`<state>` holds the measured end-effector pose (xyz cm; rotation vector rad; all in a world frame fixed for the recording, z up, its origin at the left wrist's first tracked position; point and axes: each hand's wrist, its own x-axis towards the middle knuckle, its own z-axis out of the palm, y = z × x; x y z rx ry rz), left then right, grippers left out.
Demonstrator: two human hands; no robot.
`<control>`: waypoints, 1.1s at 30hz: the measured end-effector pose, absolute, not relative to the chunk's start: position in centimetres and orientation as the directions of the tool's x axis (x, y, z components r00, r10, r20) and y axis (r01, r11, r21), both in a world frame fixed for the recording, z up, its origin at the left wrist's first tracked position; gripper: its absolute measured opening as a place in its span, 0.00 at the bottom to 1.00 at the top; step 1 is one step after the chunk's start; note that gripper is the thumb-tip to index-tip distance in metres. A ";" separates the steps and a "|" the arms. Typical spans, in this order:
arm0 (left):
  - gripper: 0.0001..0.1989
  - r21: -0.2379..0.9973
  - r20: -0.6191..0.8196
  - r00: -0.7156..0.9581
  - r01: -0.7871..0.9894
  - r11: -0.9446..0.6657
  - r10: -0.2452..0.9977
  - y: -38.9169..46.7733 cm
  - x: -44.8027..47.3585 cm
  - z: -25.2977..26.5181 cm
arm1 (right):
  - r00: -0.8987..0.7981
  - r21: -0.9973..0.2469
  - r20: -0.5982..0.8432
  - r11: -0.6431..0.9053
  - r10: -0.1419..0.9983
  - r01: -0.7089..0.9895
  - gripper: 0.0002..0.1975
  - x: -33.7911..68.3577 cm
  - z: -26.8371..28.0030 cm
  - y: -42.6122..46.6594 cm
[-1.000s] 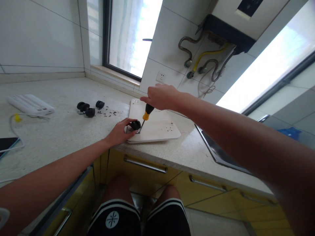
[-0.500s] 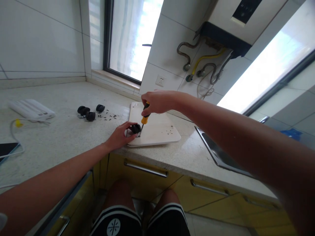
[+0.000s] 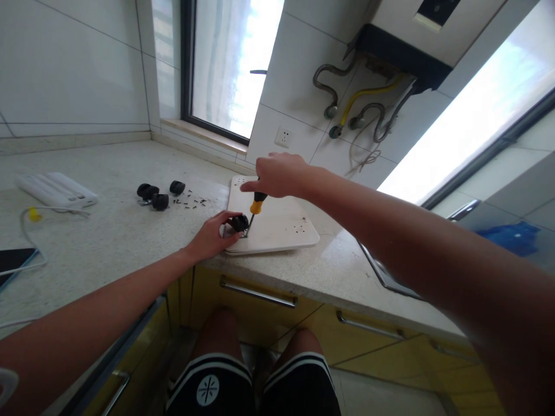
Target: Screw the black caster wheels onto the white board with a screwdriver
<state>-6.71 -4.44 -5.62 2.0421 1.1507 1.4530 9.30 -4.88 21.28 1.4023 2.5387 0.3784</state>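
A white board (image 3: 281, 228) lies flat on the stone counter (image 3: 117, 231) near its front edge. My left hand (image 3: 213, 233) holds a black caster wheel (image 3: 239, 222) against the board's near left corner. My right hand (image 3: 277, 175) grips the top of a yellow-and-black screwdriver (image 3: 256, 204). The screwdriver's tip points down at the caster's metal plate beside the wheel.
Three more black casters (image 3: 154, 193) and several small dark screws (image 3: 191, 202) lie on the counter to the left. A white power strip (image 3: 56, 189), a cable and a phone (image 3: 13, 258) are at the far left. A steel sink (image 3: 390, 277) is right of the board.
My right hand has turned on the screwdriver handle, its fingers shifting from a low grip to a higher, more open one. The left hand and caster stay put.
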 end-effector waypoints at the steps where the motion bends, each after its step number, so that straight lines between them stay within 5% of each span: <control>1: 0.26 0.700 0.596 0.129 0.399 -0.592 0.792 -4.4 -6.7 -5.6 | -0.545 0.315 -0.109 0.549 0.831 0.774 0.28 9.4 21.4 -4.8; 4: 0.26 0.704 0.598 0.128 0.390 -0.594 0.791 -4.4 -6.7 -5.7 | -0.611 0.272 -0.125 0.619 0.782 0.737 0.27 9.5 21.4 -4.8; 8: 0.26 0.700 0.597 0.128 0.398 -0.593 0.792 -4.5 -6.7 -5.7 | -0.502 0.290 0.047 0.469 0.864 0.834 0.32 9.1 21.0 -5.0; 13: 0.25 0.695 0.599 0.128 0.407 -0.593 0.790 -4.6 -6.6 -5.5 | -0.585 0.285 -0.144 0.600 0.798 0.748 0.27 8.5 21.4 -5.4; 18: 0.25 0.709 0.590 0.126 0.392 -0.586 0.798 -4.7 -6.6 -5.4 | -0.508 0.322 0.007 0.478 0.862 0.817 0.33 8.4 21.3 -5.2; 23: 0.25 0.699 0.594 0.131 0.404 -0.589 0.794 -4.6 -6.7 -5.4 | -0.605 0.278 -0.178 0.629 0.777 0.726 0.27 8.5 21.3 -5.0; 29: 0.25 0.698 0.588 0.128 0.417 -0.582 0.798 -4.6 -6.6 -5.4 | -0.504 0.346 -0.051 0.489 0.862 0.801 0.30 8.8 21.3 -5.5; 33: 0.25 0.697 0.594 0.134 0.406 -0.590 0.794 -4.6 -6.7 -5.4 | -0.632 0.236 -0.109 0.638 0.767 0.733 0.23 9.4 21.3 -4.7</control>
